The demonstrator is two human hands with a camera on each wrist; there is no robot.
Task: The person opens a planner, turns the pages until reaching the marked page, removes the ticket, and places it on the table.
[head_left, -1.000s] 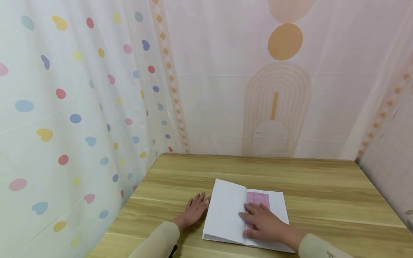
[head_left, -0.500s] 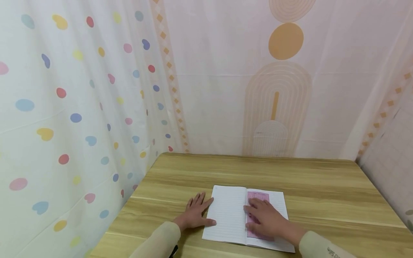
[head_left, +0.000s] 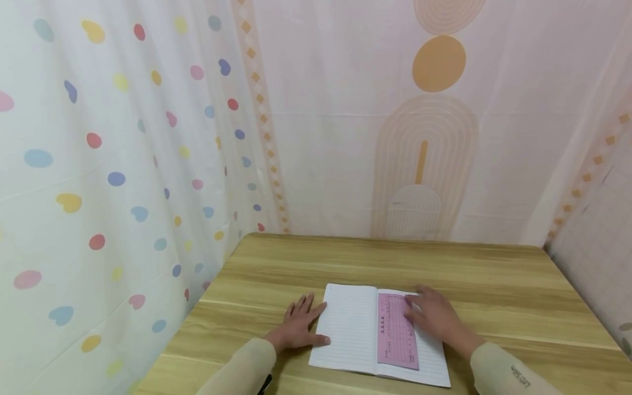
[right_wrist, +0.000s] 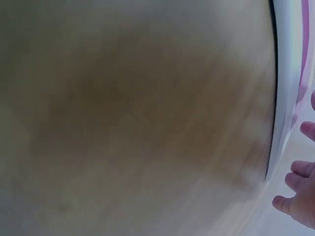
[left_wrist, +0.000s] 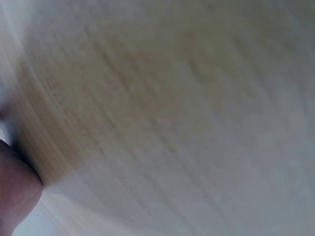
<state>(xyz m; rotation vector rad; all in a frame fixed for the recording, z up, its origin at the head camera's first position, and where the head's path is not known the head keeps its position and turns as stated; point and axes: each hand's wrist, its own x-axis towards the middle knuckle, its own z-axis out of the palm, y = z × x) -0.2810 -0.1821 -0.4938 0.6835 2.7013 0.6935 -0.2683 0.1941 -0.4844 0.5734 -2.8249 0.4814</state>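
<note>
An opened notebook (head_left: 343, 329) with lined white pages lies flat on the table. On its right page rests a pink printed slip (head_left: 398, 332), close to the fold. My left hand (head_left: 298, 327) lies with spread fingers at the notebook's left edge, thumb and index fingertip touching the left page. My right hand (head_left: 436, 316) is at the upper right of the notebook, its fingertips at the slip's right edge. In the right wrist view the fingers of the right hand (right_wrist: 301, 196) look loose and apart. The left wrist view shows little beyond a blurred fingertip (left_wrist: 18, 189).
The wood-grain table (head_left: 276, 263) extends around the notebook. A dotted curtain (head_left: 118, 219) hangs along its left side. Behind the far edge hangs a pale curtain (head_left: 326, 175) with arch patterns, and a light wall (head_left: 602, 230) stands at the right.
The notebook's left page, raised a second ago, now lies flat, and the left thumb has come onto it. My right hand has moved right and away from me, uncovering most of the pink slip.
</note>
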